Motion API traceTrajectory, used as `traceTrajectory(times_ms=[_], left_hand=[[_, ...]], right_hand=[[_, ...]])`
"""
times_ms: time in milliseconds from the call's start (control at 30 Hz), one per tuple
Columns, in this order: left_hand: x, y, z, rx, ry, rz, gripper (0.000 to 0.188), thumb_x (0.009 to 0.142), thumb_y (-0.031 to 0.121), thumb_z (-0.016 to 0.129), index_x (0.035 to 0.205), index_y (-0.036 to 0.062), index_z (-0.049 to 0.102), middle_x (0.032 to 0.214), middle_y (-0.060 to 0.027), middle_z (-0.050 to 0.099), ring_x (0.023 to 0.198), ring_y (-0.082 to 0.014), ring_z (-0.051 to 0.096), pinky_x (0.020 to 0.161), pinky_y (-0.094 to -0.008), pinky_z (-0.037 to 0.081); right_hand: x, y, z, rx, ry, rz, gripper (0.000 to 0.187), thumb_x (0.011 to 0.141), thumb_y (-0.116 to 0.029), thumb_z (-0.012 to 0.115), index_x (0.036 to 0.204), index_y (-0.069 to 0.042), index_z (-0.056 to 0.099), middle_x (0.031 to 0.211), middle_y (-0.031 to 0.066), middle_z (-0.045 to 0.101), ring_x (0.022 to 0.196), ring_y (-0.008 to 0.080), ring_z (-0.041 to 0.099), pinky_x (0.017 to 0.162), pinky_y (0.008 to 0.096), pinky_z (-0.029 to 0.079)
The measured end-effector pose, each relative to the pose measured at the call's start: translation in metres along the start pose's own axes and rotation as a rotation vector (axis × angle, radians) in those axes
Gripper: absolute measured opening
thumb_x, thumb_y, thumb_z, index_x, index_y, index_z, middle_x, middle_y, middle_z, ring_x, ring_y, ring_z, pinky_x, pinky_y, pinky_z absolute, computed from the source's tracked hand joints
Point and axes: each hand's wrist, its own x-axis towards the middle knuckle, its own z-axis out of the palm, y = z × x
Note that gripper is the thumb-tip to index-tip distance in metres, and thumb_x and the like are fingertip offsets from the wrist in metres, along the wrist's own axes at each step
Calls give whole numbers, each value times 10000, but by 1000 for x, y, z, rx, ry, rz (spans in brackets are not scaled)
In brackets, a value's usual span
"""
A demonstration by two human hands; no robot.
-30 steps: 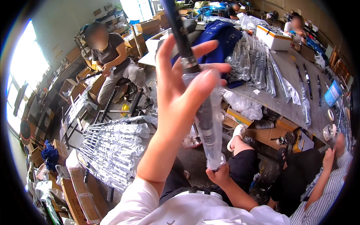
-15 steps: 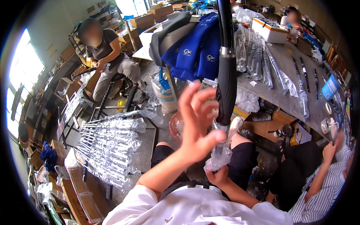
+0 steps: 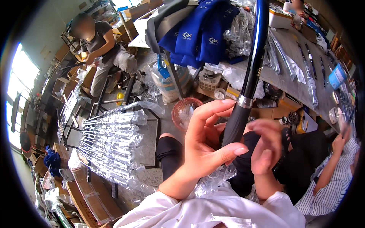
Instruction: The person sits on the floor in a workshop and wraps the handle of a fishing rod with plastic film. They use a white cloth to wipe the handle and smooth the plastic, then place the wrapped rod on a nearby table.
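A fishing rod (image 3: 255, 62), glossy black with a silver ring above its dark grip, stands tilted in front of me, its top leaning right. My left hand (image 3: 207, 140) is closed around the grip, fingers behind it and thumb in front. Just right of the grip, my right hand (image 3: 266, 146) is apart from the rod, its fingers loosely bent and spread, somewhat blurred. A crumpled clear plastic sleeve (image 3: 215, 180) lies below my left hand, over my lap. The rod's lower end is hidden by my left hand.
Several plastic-wrapped rods (image 3: 110, 142) lie on a low rack at left. Blue cloth bags (image 3: 194, 38) hang ahead, above a red basket (image 3: 186, 110). More rods lie on the grey table (image 3: 289, 60) at right. One person (image 3: 102, 49) sits far left; another, striped sleeve (image 3: 323, 186), sits close right.
The rod's grip has come lower and tilted right, and the left hand has closed on it. The right hand has left the plastic sleeve at the bottom and risen beside the grip.
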Motion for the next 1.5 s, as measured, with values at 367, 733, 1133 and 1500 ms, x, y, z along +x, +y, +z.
traceTrajectory(times_ms=[367, 733, 1133, 1500], left_hand=[[8, 3, 11, -139, -67, 53, 605, 773, -28, 664, 1278, -17, 330, 1202, -202, 482, 945, -198, 575, 658, -260, 509], [-5, -11, -1, 80, -8, 165, 581, 748, -44, 662, 1230, -27, 338, 1191, -169, 442, 1025, -214, 541, 803, -319, 493], [-5, -14, -3, -348, 15, 52, 599, 766, 22, 661, 1235, 21, 289, 964, -174, 565, 794, -169, 591, 684, -258, 477], [-3, -25, -5, -454, -16, 124, 573, 792, 28, 630, 1243, 17, 278, 958, -195, 564, 789, -190, 589, 664, -286, 480]], right_hand=[[50, -31, 35, 96, 120, -22, 455, 838, -330, 473, 1057, 67, 498, 1067, 197, 475, 969, 280, 533, 835, 381, 454], [43, -26, 44, 18, 94, -114, 374, 761, -218, 539, 986, 78, 503, 995, 199, 483, 879, 269, 536, 786, 359, 460], [36, -26, 44, -3, 1, -127, 388, 806, -245, 511, 1024, 76, 502, 1021, 211, 470, 873, 264, 538, 734, 338, 474], [29, -23, 50, -57, 42, -122, 408, 791, -235, 497, 1057, 74, 484, 1031, 212, 471, 871, 255, 531, 732, 337, 466]])
